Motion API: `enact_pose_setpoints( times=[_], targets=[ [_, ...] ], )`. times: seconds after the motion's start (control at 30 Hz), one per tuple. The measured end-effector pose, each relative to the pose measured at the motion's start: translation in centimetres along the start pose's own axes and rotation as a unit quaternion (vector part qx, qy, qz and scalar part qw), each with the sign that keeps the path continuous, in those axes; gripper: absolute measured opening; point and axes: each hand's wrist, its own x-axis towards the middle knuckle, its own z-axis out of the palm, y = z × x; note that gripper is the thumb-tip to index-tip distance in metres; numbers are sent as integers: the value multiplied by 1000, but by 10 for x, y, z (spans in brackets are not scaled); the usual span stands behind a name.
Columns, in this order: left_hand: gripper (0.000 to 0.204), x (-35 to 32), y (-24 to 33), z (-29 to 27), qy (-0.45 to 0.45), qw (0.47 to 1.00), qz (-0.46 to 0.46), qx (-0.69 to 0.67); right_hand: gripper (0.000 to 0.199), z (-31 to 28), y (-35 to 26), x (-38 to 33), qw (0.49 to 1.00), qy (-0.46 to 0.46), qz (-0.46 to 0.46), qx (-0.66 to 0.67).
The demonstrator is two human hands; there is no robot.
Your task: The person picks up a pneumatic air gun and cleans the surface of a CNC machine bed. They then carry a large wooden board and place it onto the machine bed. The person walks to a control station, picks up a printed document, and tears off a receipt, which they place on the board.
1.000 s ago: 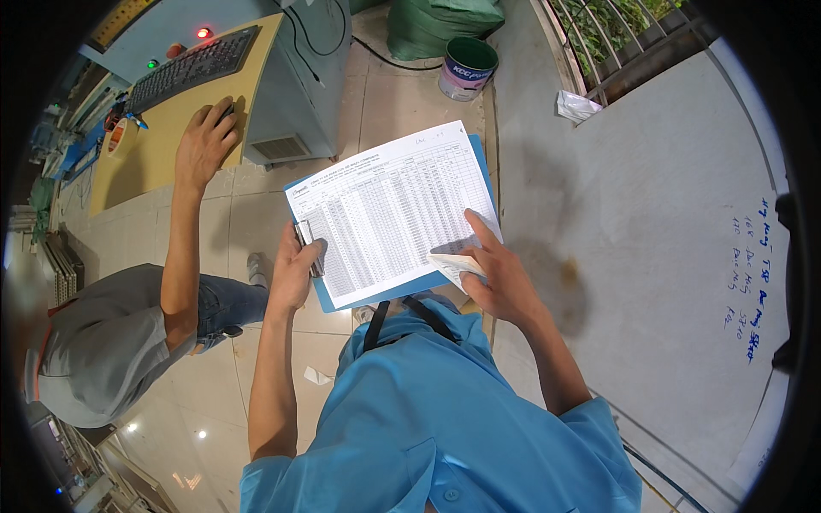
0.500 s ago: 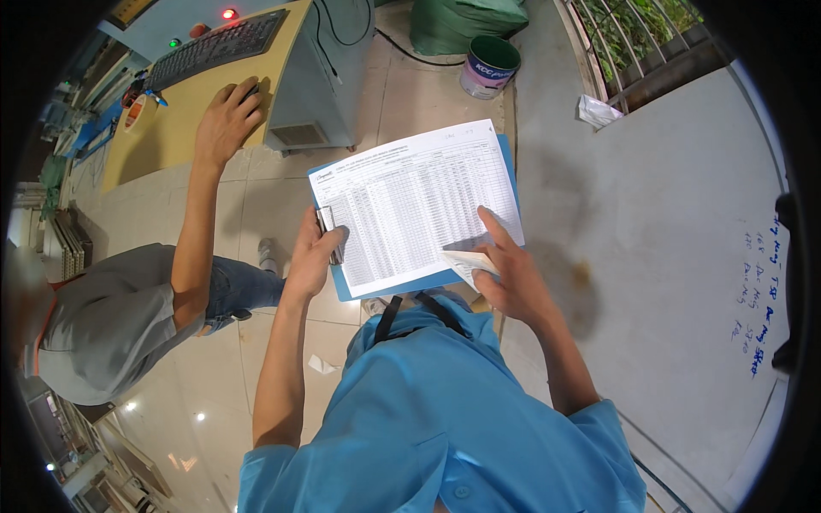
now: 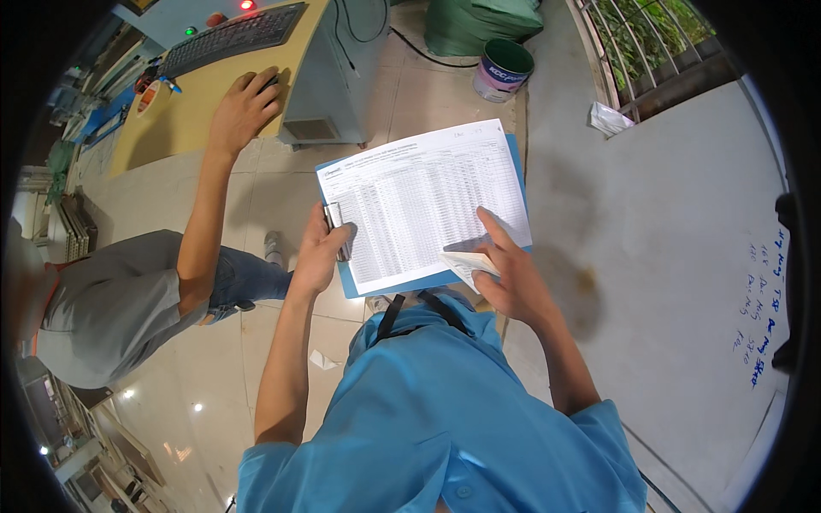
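Note:
My left hand [image 3: 321,256] grips a blue clipboard [image 3: 520,175] at its left side, the thumb lying by the metal clip [image 3: 339,231]. A white printed sheet [image 3: 410,205] filled with a dense table covers most of the board. Over the sheet's lower right, my right hand [image 3: 510,278] stretches its index finger onto the rows of print. Between its thumb and the other fingers it pinches a small folded white paper [image 3: 469,267].
At the left a co-worker in a grey shirt [image 3: 128,299] rests a hand [image 3: 245,111] on a yellow desk [image 3: 184,128] with a black keyboard [image 3: 231,43]. Ahead stand a paint bucket [image 3: 503,73] and a green sack [image 3: 479,26]. A grey wall [image 3: 667,231] rises at my right.
The view has shifted slightly, so the desk, the bucket and the co-worker sit a little further right. The clipboard has moved slightly right, while my right index finger stays on the sheet.

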Motion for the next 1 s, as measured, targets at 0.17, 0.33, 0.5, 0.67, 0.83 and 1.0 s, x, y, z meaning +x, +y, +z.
enact_pose_setpoints(
  times=[0.17, 0.33, 0.5, 0.67, 0.83, 1.0],
  targets=[
    [56, -1, 0, 0, -2, 1000, 15, -4, 29, 5, -7, 5, 999, -16, 12, 46],
    [54, -2, 1, 3, -1, 1000, 2, -13, 27, 11, -14, 10, 997, -27, 7, 72],
    [54, -3, 3, 6, 4, 1000, -3, -15, 27, 17, -17, 16, 995, -27, -22, 96],
    [50, -3, 3, 5, 11, 1000, 6, 15, 26, 26, -16, 20, 994, -44, -22, 101],
    [51, -2, 3, 4, 6, 1000, 5, 8, 26, 29, -18, 22, 993, -48, -41, 95],
    [50, -2, 5, 5, 14, 1000, 5, 15, 26, 33, -20, 24, 994, -51, -51, 83]
  ],
)
